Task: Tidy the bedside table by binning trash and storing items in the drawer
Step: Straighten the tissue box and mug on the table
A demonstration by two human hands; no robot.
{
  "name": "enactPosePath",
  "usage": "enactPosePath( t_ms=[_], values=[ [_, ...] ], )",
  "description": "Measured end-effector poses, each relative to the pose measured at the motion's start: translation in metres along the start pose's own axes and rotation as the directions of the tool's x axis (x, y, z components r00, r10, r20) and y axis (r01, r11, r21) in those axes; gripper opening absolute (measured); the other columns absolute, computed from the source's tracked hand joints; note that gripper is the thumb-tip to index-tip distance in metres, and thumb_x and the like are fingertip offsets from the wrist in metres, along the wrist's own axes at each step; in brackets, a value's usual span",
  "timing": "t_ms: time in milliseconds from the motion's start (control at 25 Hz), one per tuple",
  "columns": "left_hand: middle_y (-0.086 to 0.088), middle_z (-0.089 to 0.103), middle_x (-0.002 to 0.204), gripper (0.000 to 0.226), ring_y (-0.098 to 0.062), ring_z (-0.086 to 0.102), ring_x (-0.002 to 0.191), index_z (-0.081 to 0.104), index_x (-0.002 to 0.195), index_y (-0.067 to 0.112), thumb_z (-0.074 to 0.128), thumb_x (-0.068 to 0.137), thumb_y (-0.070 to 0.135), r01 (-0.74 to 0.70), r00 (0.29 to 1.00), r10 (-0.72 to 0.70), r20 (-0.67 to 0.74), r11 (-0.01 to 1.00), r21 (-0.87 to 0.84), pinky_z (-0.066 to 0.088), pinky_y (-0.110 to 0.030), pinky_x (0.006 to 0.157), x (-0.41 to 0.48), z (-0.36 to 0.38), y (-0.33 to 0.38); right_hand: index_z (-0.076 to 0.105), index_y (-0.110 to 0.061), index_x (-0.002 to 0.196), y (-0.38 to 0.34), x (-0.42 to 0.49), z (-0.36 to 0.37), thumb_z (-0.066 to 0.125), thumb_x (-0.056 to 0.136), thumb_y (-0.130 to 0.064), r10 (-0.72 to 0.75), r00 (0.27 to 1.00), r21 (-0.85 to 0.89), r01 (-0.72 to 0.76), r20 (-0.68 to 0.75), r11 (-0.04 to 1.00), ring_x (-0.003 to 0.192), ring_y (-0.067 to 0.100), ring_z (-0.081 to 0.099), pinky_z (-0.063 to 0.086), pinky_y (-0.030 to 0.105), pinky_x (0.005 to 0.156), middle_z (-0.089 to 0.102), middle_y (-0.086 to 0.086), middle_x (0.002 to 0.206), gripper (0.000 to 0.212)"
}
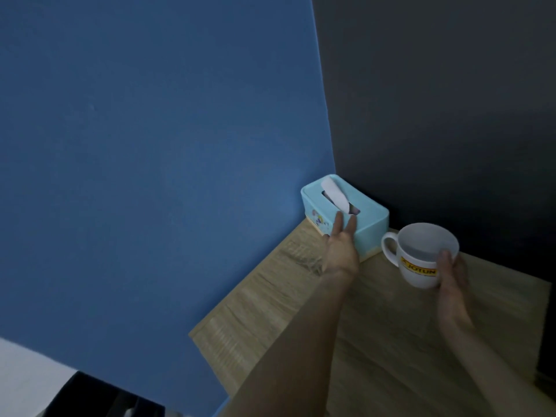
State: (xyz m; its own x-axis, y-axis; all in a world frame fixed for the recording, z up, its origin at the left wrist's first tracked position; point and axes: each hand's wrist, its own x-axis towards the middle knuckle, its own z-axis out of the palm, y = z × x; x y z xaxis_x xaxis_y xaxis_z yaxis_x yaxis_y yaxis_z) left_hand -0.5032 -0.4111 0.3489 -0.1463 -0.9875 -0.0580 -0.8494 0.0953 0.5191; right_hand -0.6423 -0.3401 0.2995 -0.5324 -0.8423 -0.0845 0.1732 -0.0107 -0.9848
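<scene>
On the bedside table [376,341], right hand [451,275] gripping mug [421,254], left hand [341,248] open against tissue box [370,218]

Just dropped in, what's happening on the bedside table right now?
A person works at the wooden bedside table. The left hand reaches flat against the front of the turquoise tissue box in the corner, fingers extended. The right hand is wrapped around a white mug beside it.

- Single head view, tilted, looks forward and down at wooden table [391,341] corner.
- Blue wall [150,145] fills left, dark wall [451,85] right.
- Close range: both forearms reach in from bottom edge.
</scene>
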Motion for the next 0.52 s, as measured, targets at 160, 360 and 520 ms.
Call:
enactPosePath(
  t_ms=[160,360,520],
  values=[
    [0.006,0.016,0.16,0.067,-0.026,0.036,0.134,0.031,0.146,0.03,0.036,0.092,-0.009,-0.028,0.997,0.019,-0.077,0.993,-0.116,0.036,-0.04,0.111,-0.001,0.009,-0.003,0.032,-0.014,0.14,0.002,0.001,0.001,0.041,0.092,-0.045,0.021,1.0,0.031,-0.02,-0.01,0.999,0.122,0.029,0.045,0.035,0.036,0.093,0.047,0.012,0.135,0.058],
    [0.003,0.039,0.15,0.055,-0.026,0.047,0.124,0.039,0.141,0.025,0.047,0.093,0.0,-0.043,0.988,0.04,-0.149,0.999,-0.016,0.045,-0.038,0.101,0.005,0.008,0.003,0.029,-0.011,0.14,0.001,0.0,0.01,0.041,0.095,-0.032,-0.005,0.999,0.043,0.007,-0.044,0.999,0.117,0.024,0.045,0.033,0.033,0.089,0.044,0.016,0.137,0.052],
    [-0.006,0.051,0.138,0.045,-0.033,0.034,0.134,0.039,0.139,0.028,0.051,0.096,0.022,0.02,0.98,0.023,-0.196,0.977,0.212,0.041,-0.042,0.103,0.012,0.006,0.01,0.03,-0.013,0.141,0.003,0.005,0.013,0.041,0.095,-0.031,-0.025,1.0,0.051,0.026,-0.019,0.998,0.115,0.02,0.044,0.032,0.032,0.09,0.043,0.015,0.138,0.05]
  ],
)
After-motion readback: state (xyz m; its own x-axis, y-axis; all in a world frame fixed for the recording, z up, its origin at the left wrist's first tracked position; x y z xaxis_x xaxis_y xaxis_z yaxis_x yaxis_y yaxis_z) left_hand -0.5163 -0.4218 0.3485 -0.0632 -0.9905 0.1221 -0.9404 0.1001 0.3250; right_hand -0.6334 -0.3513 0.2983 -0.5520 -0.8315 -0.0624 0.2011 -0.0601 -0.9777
